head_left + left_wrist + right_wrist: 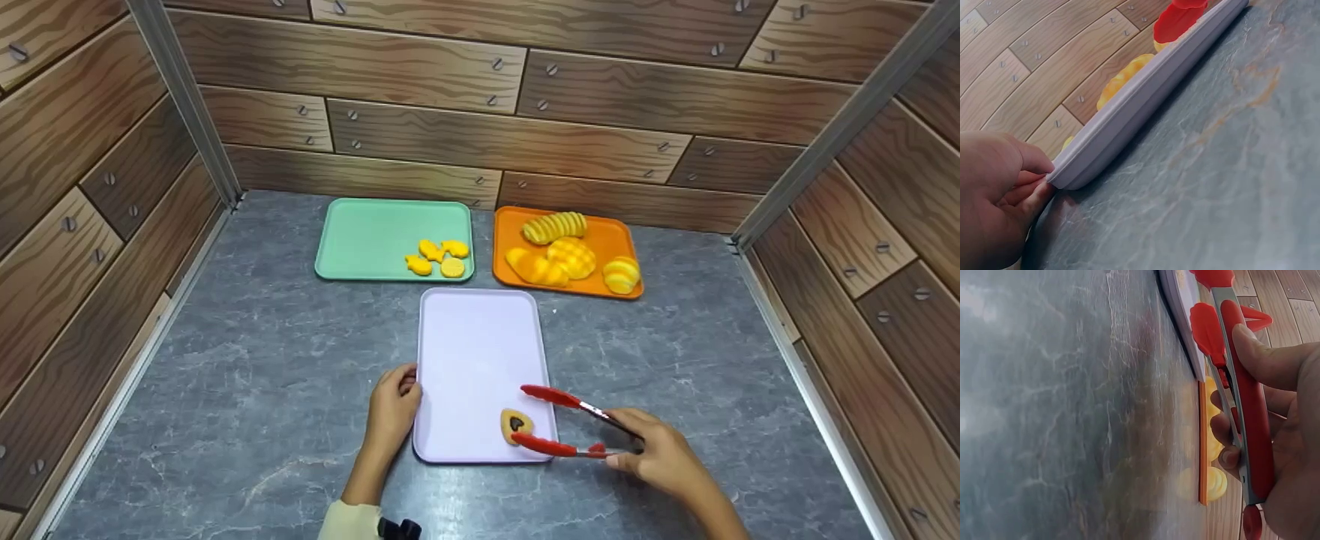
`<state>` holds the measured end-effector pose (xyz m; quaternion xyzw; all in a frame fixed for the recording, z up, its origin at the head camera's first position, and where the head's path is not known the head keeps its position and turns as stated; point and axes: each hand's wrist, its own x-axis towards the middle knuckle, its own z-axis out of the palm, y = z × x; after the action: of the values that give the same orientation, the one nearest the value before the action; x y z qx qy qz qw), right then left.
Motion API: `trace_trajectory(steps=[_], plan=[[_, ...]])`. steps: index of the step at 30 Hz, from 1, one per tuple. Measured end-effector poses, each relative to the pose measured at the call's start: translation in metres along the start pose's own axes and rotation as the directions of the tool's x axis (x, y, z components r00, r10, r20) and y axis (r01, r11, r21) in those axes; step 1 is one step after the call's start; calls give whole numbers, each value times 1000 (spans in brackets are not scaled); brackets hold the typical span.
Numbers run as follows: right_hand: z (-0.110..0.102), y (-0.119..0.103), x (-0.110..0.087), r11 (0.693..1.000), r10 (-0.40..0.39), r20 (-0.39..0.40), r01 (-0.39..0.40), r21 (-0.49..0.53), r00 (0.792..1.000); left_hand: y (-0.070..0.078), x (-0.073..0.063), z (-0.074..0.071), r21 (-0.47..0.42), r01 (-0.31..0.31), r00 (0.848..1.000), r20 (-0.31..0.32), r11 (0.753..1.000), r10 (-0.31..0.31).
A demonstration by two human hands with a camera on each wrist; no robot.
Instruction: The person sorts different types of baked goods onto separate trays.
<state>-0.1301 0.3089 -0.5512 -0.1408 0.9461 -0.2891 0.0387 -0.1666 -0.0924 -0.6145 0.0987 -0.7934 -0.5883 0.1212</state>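
Note:
My right hand (660, 454) holds a pair of red-tipped tongs (1252, 416), whose arms are spread apart. One tip overlaps the lower edge of a heart-centred cookie (513, 420) in the head view; the other hovers farther up the tray. The cookie lies near the right front corner of a lilac tray (480, 337). At the tray's left side, my left hand (394, 409) pinches the rim between thumb and fingers, as the left wrist view shows. The left hand's fingertips (1044, 165) sit right at the tray's end in that view.
Behind the lilac tray, a green tray (367, 236) bears several small yellow fish-shaped pieces (454, 248) and a round yellow one (452, 268). To its right, an orange tray (607, 232) holds toy breads (571, 257). Wood-patterned walls (420, 135) enclose the grey tabletop (262, 375).

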Motion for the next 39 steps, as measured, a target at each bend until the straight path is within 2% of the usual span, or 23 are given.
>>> trace_trajectory(steps=[8,17,20,25,27,33,39], plan=[[0,-5,3,990,-99,-25,96,-108,995,-2,7,0,11,4,1000,11,1000,-4],[2,-9,5,969,-159,-43,148,-197,986,-4,7,-1,-9,2,1000,24,1000,-2],[4,-7,5,958,-215,-86,194,-209,973,-4,7,-1,-5,-13,1000,22,1000,13],[10,-3,4,941,-303,-169,267,-208,938,-4,6,-1,-10,-32,999,21,999,32],[12,-2,4,946,-297,-189,262,-188,936,-4,7,-1,-8,-34,999,24,999,34],[17,-7,8,986,-165,-215,152,-74,963,-3,7,-1,-11,-32,999,28,999,32],[22,-20,22,991,-135,-268,129,-38,954,-5,7,-1,-4,-25,999,24,1000,25]])
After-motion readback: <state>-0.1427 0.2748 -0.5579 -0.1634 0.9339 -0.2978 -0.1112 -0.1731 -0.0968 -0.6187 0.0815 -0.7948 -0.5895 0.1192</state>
